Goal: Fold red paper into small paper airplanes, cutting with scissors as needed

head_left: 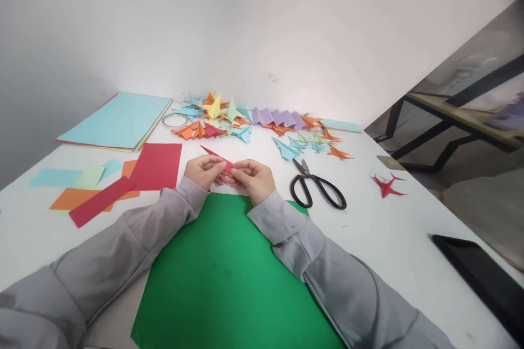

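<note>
At the centre of the frame, the left hand [204, 171] and the right hand [254, 177] meet over a small piece of folded red paper [228, 166]. Both pinch it between thumb and fingers, fingertips close together; the grip appears chosen to keep narrow folds pressed flat. One thin point of the paper projects toward the upper left, free of the fingers. The undersides of the fingers are hidden.

Below, a green sheet [229, 267] lies beneath the forearms, probably serving as a work mat. Right of centre, scissors [307, 176] rest with blades slightly parted and pointing away, handles toward the person, presumably for easy reach. At left, a red sheet [159, 166] and a red strip [100, 202] overlap smaller coloured pieces, seemingly kept aside as stock. Folded paper figures [213, 109] crowd the table's [368, 262] far edge, apparently to leave room in front. A folded red figure [387, 186] sits apart at right.
</note>
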Demonstrator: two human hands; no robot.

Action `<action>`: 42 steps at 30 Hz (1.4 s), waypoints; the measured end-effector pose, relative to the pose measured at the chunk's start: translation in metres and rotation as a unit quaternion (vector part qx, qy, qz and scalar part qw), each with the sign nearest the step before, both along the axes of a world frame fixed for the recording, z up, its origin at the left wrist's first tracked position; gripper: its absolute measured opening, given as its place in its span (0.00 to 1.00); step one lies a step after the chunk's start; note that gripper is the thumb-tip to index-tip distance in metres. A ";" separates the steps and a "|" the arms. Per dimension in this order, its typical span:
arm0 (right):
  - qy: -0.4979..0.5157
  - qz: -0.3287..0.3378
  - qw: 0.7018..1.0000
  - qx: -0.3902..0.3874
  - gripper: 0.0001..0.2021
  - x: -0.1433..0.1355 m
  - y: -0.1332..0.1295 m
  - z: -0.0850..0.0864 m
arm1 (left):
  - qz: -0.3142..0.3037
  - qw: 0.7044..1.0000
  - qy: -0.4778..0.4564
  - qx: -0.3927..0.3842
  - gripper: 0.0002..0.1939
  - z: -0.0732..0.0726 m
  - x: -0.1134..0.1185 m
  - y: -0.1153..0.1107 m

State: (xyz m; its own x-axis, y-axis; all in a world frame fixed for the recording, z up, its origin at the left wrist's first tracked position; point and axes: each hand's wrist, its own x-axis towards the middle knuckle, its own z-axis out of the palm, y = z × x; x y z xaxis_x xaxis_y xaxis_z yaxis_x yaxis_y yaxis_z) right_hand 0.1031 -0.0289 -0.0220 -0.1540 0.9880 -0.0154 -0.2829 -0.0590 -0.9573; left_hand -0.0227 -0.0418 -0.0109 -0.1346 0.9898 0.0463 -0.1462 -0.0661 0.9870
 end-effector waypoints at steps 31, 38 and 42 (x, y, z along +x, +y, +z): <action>-0.012 0.003 1.000 0.029 0.16 0.000 -0.001 0.003 | 0.011 1.000 0.010 -0.002 0.10 -0.001 0.001 0.000; 0.002 0.013 1.000 0.019 0.12 0.000 0.002 -0.001 | -0.002 1.000 0.003 0.009 0.09 -0.002 0.001 0.000; 0.004 0.007 1.000 0.012 0.10 0.000 0.002 -0.002 | 0.001 1.000 -0.009 0.010 0.09 -0.003 0.002 0.001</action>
